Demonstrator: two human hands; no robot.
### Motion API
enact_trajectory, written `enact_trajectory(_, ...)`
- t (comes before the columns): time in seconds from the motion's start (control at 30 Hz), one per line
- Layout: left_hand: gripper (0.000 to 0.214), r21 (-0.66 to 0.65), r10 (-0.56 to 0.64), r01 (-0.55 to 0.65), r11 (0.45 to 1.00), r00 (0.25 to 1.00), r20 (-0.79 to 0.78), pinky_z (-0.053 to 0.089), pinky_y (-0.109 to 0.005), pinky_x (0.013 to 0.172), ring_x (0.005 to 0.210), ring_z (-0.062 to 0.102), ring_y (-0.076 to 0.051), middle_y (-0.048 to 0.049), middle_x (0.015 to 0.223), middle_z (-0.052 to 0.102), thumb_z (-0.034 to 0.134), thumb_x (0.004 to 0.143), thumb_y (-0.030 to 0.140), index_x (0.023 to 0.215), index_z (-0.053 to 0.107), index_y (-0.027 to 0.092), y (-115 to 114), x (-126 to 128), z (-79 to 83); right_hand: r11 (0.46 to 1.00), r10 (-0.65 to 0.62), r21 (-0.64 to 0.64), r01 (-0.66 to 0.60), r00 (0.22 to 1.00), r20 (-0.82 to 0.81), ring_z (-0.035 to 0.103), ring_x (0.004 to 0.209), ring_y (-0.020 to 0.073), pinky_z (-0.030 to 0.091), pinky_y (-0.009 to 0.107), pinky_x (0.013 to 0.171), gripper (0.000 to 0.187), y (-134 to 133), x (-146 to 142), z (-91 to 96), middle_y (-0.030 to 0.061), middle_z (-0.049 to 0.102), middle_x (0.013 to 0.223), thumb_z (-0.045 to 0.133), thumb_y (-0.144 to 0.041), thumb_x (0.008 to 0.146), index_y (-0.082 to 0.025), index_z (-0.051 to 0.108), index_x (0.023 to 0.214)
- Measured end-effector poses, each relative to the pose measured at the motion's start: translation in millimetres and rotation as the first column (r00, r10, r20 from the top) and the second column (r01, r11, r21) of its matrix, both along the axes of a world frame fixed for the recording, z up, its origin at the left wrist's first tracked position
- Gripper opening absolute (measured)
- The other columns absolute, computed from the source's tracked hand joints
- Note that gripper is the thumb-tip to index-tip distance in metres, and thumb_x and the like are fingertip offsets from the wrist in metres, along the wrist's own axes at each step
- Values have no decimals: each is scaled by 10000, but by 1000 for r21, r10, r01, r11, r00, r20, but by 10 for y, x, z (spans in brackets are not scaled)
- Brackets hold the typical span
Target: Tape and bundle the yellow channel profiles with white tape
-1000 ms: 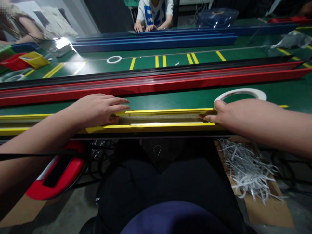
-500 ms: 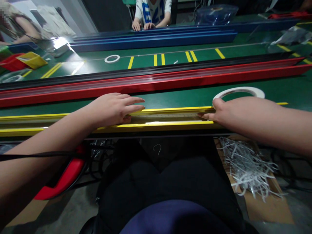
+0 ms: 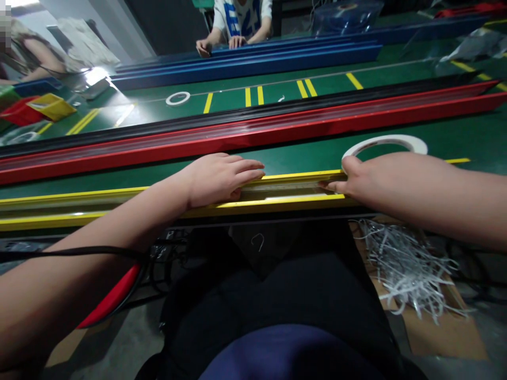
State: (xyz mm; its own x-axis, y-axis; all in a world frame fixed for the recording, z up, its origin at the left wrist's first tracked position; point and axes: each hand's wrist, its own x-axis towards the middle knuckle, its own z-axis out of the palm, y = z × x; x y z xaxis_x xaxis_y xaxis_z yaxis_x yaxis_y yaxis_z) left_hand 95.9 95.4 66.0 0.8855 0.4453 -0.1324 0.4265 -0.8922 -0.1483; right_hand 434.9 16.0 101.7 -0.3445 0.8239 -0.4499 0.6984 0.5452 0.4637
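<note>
A person's left hand (image 3: pixel 219 179) lies palm down across a yellow rail (image 3: pixel 293 175) on a green workbench (image 3: pixel 459 129), its fingers extended and slightly apart, with the tips reaching over the rail's far edge. It is open, and no firm grip shows. The right hand (image 3: pixel 356 177) is half closed on the same rail, a little way along, with one digit over the far edge and fingertips (image 3: pixel 327 185) dipping into the rail's channel. A white tape ring (image 3: pixel 384 139) lies on the bench just beyond the right hand, partly hidden behind it. Past both hands, a long red rail (image 3: pixel 253 138) runs across the bench, with a black rail (image 3: pixel 237 117) behind it. Farther on lie a second tape ring (image 3: pixel 178 98) and blue rails (image 3: pixel 245 55), and a co-worker (image 3: pixel 241 13) sits across the bench with both hands near the blue rails. Beyond the left hand stand a yellow bin (image 3: pixel 51 107) and a red bin (image 3: pixel 19 113). Below the right forearm, white plastic strips (image 3: pixel 407 269) are heaped on cardboard (image 3: pixel 447 332).
</note>
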Motion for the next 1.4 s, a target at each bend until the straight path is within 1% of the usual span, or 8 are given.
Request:
enact_trajectory(0.1, 575, 3, -11, 10, 1000, 1000, 18, 490, -409, 1147, 1406, 587, -277, -103, 1627, 531, 532, 1018, 276, 1591, 491, 262, 11, 30, -22, 1000, -13, 14, 14, 992, -126, 621, 716, 179, 456, 308, 662, 494, 4, 50, -35, 186, 625, 1194, 455, -252, 1043, -197, 593, 1514)
enact_trajectory(0.23, 589, -6, -2, 2, 1000, 1000, 25, 491, -383, 1148, 1394, 599, -264, -98, 1619, 540, 557, 1001, 284, 1586, 497, 264, 35, -6, -69, 999, -53, -7, 53, 993, -104, 627, 726, 180, 456, 325, 690, 519, -6, 35, -21, 199, 610, 1239, 425, -171, 1027, -195, 589, 1520)
enact_trajectory(0.43, 563, -33, 70, -69, 997, 997, 24, 517, -349, 1111, 1358, 626, -249, -81, 1607, 554, 546, 996, 320, 1556, 530, 265, 35, -12, -115, 998, -19, -58, 20, 999, 31, 558, 627, 148, 435, 321, 674, 802, -13, 92, 64, 136, 625, 1188, 433, -36, 932, -371, 421, 1661)
enact_trajectory(0.67, 531, -59, 91, -88, 994, 994, 55, 534, -337, 1077, 1317, 652, -250, -86, 1570, 587, 524, 1011, 378, 1525, 572, 254, 30, -4, -128, 999, -19, -40, 20, 1000, 25, 487, 581, 114, 421, 278, 634, 863, -72, 137, 123, 116, 644, 1106, 474, -67, 909, -405, 343, 1692)
enact_trajectory(0.87, 515, -57, 97, -94, 994, 993, 66, 536, -332, 1055, 1289, 667, -250, -93, 1541, 610, 513, 1020, 407, 1503, 592, 248, 35, -30, -152, 994, 28, 106, -29, 1000, 13, 516, 541, 113, 423, 268, 615, 744, -176, 79, 3, 146, 652, 1061, 389, -133, 950, -255, 381, 1684)
enact_trajectory(1.0, 497, -58, 95, -91, 994, 993, 67, 541, -318, 1020, 1253, 683, -245, -92, 1511, 633, 507, 1024, 414, 1483, 603, 251, 31, -35, -154, 990, 2, 139, -11, 998, 61, 535, 530, 132, 432, 285, 607, 730, -224, 58, -52, 162, 655, 1065, 339, -148, 983, -285, 342, 1700)
enact_trajectory(1.17, 496, -69, 91, -86, 994, 994, 65, 548, -330, 1006, 1232, 691, -250, -107, 1490, 644, 520, 1012, 398, 1473, 609, 238, 46, -15, -158, 990, 5, 143, -6, 1000, 7, 514, 493, 131, 428, 298, 591, 660, -224, 20, -27, 181, 661, 1012, 291, -220, 1019, -217, 424, 1665)
enact_trajectory(1.4, 478, -74, 81, -74, 994, 992, 97, 535, -305, 1016, 1261, 677, -238, -77, 1505, 637, 508, 1019, 395, 1465, 615, 258, 40, 122, -155, 989, 8, 150, -5, 1000, -23, 574, 558, 159, 457, 313, 622, 642, -231, 58, -73, 202, 666, 1089, 323, -278, 1038, -271, 413, 1674)
